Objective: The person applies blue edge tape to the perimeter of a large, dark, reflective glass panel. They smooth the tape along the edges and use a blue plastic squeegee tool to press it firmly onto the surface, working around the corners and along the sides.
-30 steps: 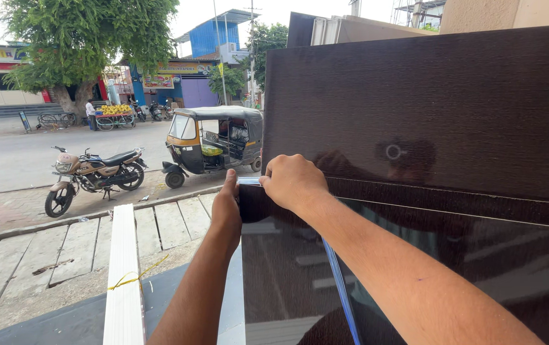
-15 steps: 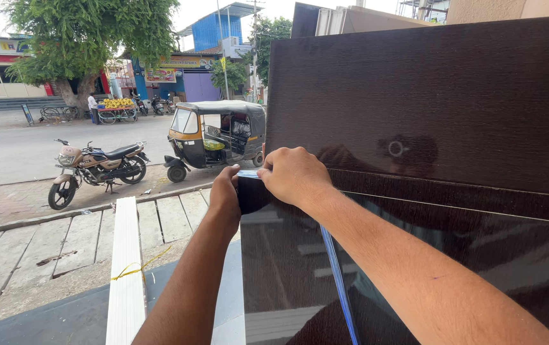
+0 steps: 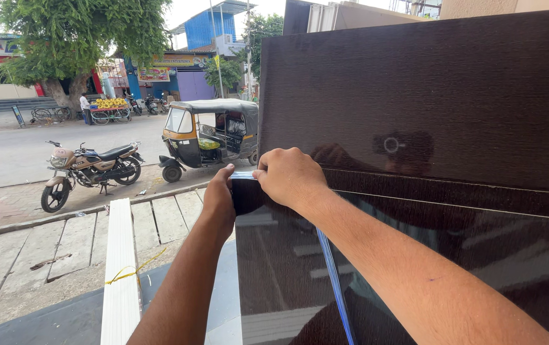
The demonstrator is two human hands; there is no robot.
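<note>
Right now my left hand [image 3: 219, 199] and right hand [image 3: 290, 176] both pinch the clear protective film [image 3: 244, 175] at the top corner of the glossy dark brown laminated board [image 3: 287, 275], frame centre. Film barely lifted; nearly the whole sheet looks left to peel.

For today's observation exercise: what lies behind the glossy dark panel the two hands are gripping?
A taller matte dark board stands behind the glossy panel. Left hand and right hand cover the corner; what the panels hide is unseen.
</note>
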